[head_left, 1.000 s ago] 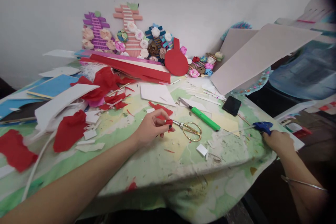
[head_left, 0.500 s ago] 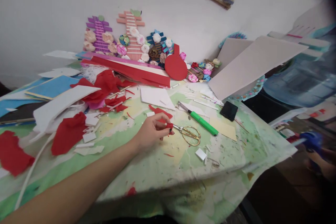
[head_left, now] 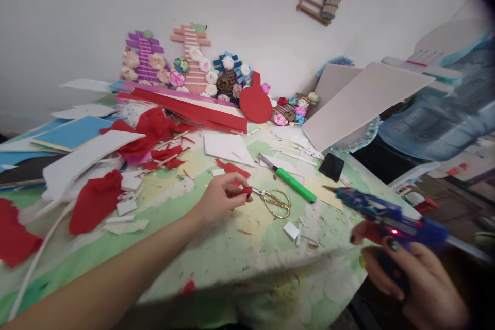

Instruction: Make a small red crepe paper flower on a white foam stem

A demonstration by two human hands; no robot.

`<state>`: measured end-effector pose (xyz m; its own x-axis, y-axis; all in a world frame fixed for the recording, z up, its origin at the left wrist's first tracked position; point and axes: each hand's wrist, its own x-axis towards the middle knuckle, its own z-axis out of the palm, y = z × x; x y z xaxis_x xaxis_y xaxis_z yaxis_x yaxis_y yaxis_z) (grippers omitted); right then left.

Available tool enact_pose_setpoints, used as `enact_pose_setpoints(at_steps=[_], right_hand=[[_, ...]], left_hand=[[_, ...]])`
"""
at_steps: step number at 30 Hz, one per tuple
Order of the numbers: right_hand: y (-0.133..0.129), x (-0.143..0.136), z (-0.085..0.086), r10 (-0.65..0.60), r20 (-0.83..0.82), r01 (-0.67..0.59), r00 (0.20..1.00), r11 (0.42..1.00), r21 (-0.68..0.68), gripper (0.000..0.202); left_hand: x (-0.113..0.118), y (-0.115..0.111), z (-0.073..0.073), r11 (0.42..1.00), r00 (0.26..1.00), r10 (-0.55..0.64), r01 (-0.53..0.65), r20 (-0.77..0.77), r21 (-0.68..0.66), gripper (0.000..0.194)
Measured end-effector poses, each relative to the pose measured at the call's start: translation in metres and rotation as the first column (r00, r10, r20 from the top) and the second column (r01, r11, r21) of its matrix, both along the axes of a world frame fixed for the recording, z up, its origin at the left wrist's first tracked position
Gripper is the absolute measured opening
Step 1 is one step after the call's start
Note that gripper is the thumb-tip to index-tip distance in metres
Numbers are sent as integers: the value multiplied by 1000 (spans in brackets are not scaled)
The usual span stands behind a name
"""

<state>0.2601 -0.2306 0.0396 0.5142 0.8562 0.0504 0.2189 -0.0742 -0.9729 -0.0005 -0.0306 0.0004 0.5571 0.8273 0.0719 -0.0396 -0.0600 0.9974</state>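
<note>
A small red piece [head_left: 246, 191] of what looks like crepe paper is pinched in the fingertips of my left hand [head_left: 221, 198], above the middle of the table. Right beside those fingers lie gold-handled scissors [head_left: 277, 202]. My right hand [head_left: 421, 273] grips a blue hot glue gun [head_left: 402, 224] over the table's right edge. The gun's nozzle points left, a red light glows on its body, and a glue stick juts out of the back. A green utility knife [head_left: 296, 184] rests behind the scissors, its blade showing.
Red crepe paper scraps [head_left: 96, 201] and white foam boards [head_left: 88, 160] crowd the table's left side. At the back stand a red round paddle shape [head_left: 256, 102] and several flower-decorated crafts. A black phone [head_left: 331, 166] lies near tilted grey boards [head_left: 363, 103]. The cloth-covered table edge [head_left: 270, 273] runs along the front.
My right hand has brought the glue gun in from the far right edge toward the table. The left hand stays by the scissors with the red piece. The view has shifted slightly.
</note>
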Motion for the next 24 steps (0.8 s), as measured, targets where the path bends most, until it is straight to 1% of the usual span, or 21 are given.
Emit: enact_pose_setpoints(at_steps=[1, 2, 3, 5, 7, 9, 11, 14, 17, 20, 24], right_hand=[[4, -15, -5, 111, -106, -114, 988, 993, -28, 33], [9, -29, -10, 188, -155, -195, 970, 980, -30, 34], [14, -43, -14, 241, -171, -246, 955, 969, -6, 36], [26, -67, -20, 305, -171, -308, 937, 951, 11, 37], [36, -84, -26, 334, -154, -334, 930, 942, 21, 37], [44, -95, -32, 330, -142, -328, 933, 944, 40, 37], [47, -101, -37, 290, -143, -287, 946, 957, 45, 39], [47, -105, -44, 227, -154, -224, 962, 974, 32, 39], [46, -106, -47, 205, -153, -202, 967, 979, 39, 38], [47, -106, -48, 201, -148, -198, 968, 980, 35, 39], [50, -108, -40, 215, -171, -220, 961, 976, -5, 45]], left_hand=[[0, 0, 0, 1000, 1000, 1, -1, 2, 1, 16], [0, 0, 0, 1000, 1000, 3, -3, 1, -2, 16], [0, -1, 0, 1000, 1000, 5, -5, 1, -7, 17], [1, -1, 1, 1000, 1000, 6, -6, 4, -18, 17], [1, -2, 2, 1000, 1000, 4, -4, 15, -17, 17], [1, -2, 3, 1000, 1000, 1, -1, 20, -5, 17], [1, -2, 3, 1000, 1000, -2, 2, 22, 8, 17], [0, -2, 2, 1000, 1000, -12, 12, 22, 19, 15], [1, -3, 0, 1000, 1000, -17, 17, 18, 25, 16], [1, -3, 0, 999, 1000, -15, 14, 5, 52, 17], [2, -3, 0, 998, 1000, -18, 19, -11, 67, 15]])
